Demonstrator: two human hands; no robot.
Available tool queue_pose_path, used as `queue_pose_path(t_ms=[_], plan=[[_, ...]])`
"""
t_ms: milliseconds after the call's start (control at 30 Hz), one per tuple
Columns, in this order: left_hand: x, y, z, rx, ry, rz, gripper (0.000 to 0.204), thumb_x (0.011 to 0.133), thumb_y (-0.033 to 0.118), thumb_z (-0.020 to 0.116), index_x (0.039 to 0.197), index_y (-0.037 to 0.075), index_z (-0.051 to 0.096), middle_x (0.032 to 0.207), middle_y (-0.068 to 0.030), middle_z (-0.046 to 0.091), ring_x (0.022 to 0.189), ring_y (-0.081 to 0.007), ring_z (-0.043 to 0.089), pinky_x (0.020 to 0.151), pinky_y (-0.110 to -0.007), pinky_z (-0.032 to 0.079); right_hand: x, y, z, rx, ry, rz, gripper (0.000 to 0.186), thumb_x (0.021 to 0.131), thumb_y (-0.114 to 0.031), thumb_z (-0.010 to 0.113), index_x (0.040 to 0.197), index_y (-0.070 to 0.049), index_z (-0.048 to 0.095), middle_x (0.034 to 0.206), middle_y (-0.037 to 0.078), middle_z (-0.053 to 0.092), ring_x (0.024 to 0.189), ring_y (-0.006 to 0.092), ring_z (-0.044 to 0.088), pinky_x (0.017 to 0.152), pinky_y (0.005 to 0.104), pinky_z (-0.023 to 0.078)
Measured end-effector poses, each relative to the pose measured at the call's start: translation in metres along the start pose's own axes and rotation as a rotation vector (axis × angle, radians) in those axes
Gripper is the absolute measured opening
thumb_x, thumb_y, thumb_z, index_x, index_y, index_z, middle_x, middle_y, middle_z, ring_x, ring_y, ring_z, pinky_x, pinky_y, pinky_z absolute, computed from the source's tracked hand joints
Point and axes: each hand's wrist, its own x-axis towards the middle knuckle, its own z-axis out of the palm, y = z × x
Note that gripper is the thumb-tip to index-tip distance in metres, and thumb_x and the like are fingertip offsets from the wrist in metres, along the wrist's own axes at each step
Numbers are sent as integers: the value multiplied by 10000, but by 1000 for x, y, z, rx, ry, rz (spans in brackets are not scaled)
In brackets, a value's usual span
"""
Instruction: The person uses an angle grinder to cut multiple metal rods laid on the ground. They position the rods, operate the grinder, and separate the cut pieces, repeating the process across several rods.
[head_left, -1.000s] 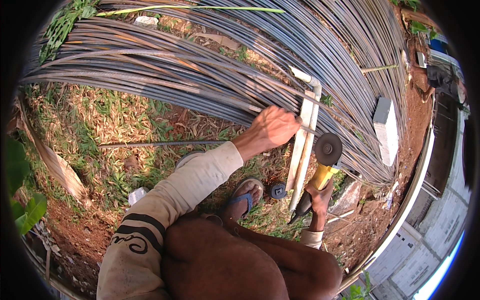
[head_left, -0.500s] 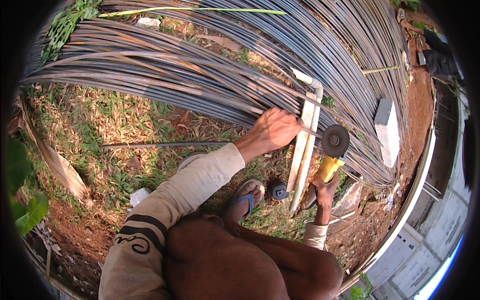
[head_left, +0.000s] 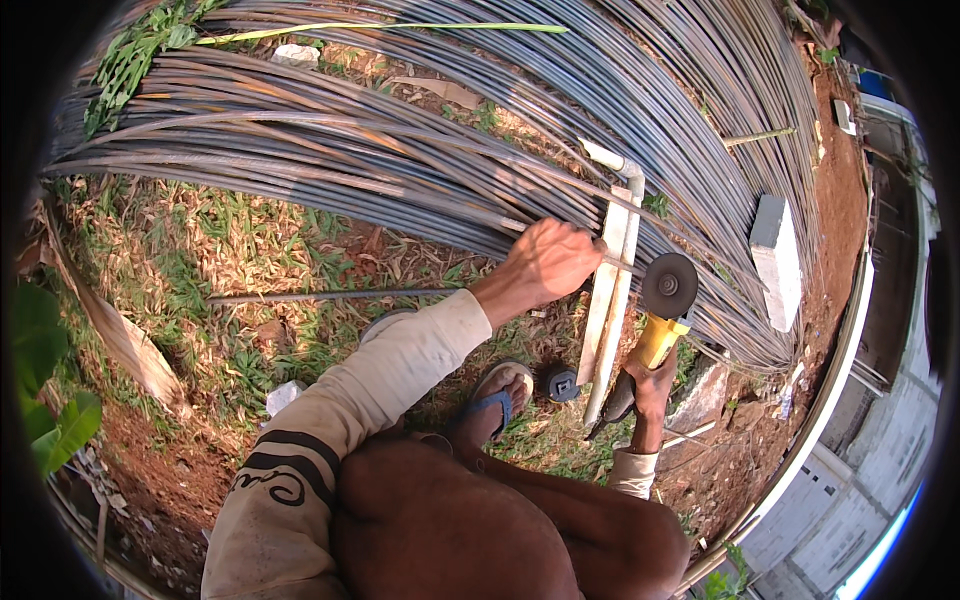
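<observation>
My left hand is closed on a steel bar lying across a pale wooden batten and a white elbowed pipe. My right hand grips a yellow-and-black angle grinder; its dark disc is beside the bar, right of the pipe, and whether they touch I cannot tell. A small round dark object sits on the grass left of the batten's lower end, near my sandalled foot.
Long bundles of steel bars spread over the ground, with a pale block on them. Leafy cuttings lie top left. Another bar rests on the grass. A curved pale edge borders the dirt, with grey masonry beyond.
The grinder in my right hand has shifted right and slightly upward. My left hand stays on the bar. A person at the far right moved upward and is no longer clearly visible.
</observation>
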Motion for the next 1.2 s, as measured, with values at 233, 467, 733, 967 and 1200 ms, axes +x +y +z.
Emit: queue_pose_path(t_ms=[233, 467, 733, 967, 1200], plan=[[-1, 0, -3, -2, 68, 24, 161, 968, 157, 640, 925, 86, 778, 773, -132, 738, 675, -248, 719, 610, -430, 535, 11, -3, 2, -42, 23, -41, 634, 725, -296, 870, 1227, -33, 588, 959, 17, 617, 811, 135, 590, 729, 301, 495], [0, 1, -3, 41, 38, 14, 172, 983, 166, 638, 924, 100, 785, 737, -118, 737, 626, -230, 710, 549, -414, 531, -13, 3, -2, -36, -20, 89, 547, 750, -147, 831, 1228, -31, 592, 953, 20, 636, 809, 137, 612, 737, 300, 520], [-3, 0, -1, 3, 103, 29, 176, 977, 192, 650, 882, 113, 775, 755, -118, 739, 665, -253, 724, 600, -428, 538, 3, -2, 0, -66, 20, 60, 546, 741, -137, 823, 1223, -29, 590, 963, 27, 633, 820, 150, 616, 758, 309, 522], [-4, 1, -1, -12, 54, -9, 173, 976, 199, 656, 879, 120, 776, 768, -119, 731, 701, -263, 726, 627, -443, 535, 5, -1, 0, -20, -2, 38, 557, 740, -134, 817, 1235, -23, 587, 962, 34, 635, 828, 154, 613, 771, 314, 526], [1, 1, 1, 5, -3, -30, 177, 989, 194, 646, 898, 125, 781, 784, -114, 738, 707, -249, 724, 628, -433, 546, -16, 3, -2, -109, 0, 80, 543, 747, -83, 812, 1233, -26, 579, 944, 36, 638, 798, 148, 619, 734, 316, 532]])
